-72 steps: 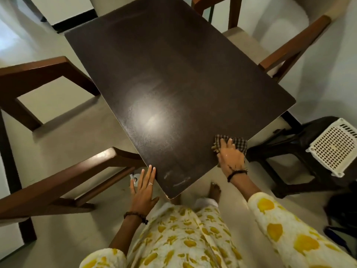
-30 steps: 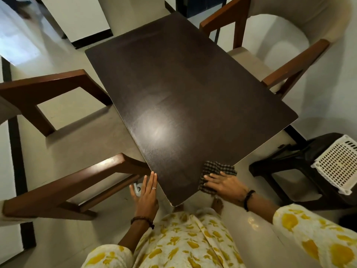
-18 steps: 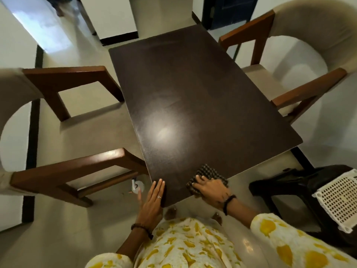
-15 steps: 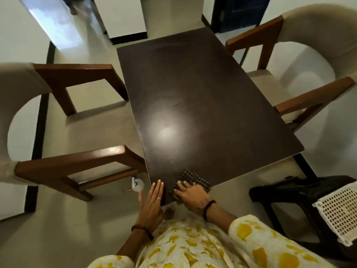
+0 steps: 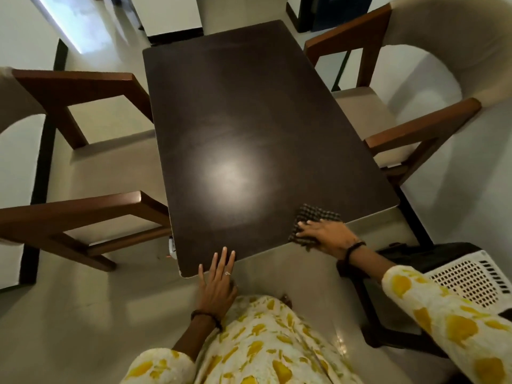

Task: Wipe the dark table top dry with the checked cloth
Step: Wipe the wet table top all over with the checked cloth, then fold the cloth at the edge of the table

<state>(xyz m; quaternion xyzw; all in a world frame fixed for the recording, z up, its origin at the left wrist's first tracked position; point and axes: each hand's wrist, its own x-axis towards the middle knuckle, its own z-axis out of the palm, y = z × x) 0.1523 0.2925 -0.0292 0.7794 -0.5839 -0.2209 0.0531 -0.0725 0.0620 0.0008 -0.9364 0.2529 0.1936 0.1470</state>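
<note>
R hand [image 5: 328, 238] fingers flat, pressing checked cloth [image 5: 314, 221] at table top [image 5: 249, 120] near edge; L hand [image 5: 217, 284] fingers straight, touching near edge.

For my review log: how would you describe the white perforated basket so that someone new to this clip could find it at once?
Start at the dark table top and go to its near right corner, where the right hand presses the checked cloth. Beyond that wrist, at the frame's right edge, the white basket rests on a black stool. It is the only white, hole-patterned thing there.
</note>
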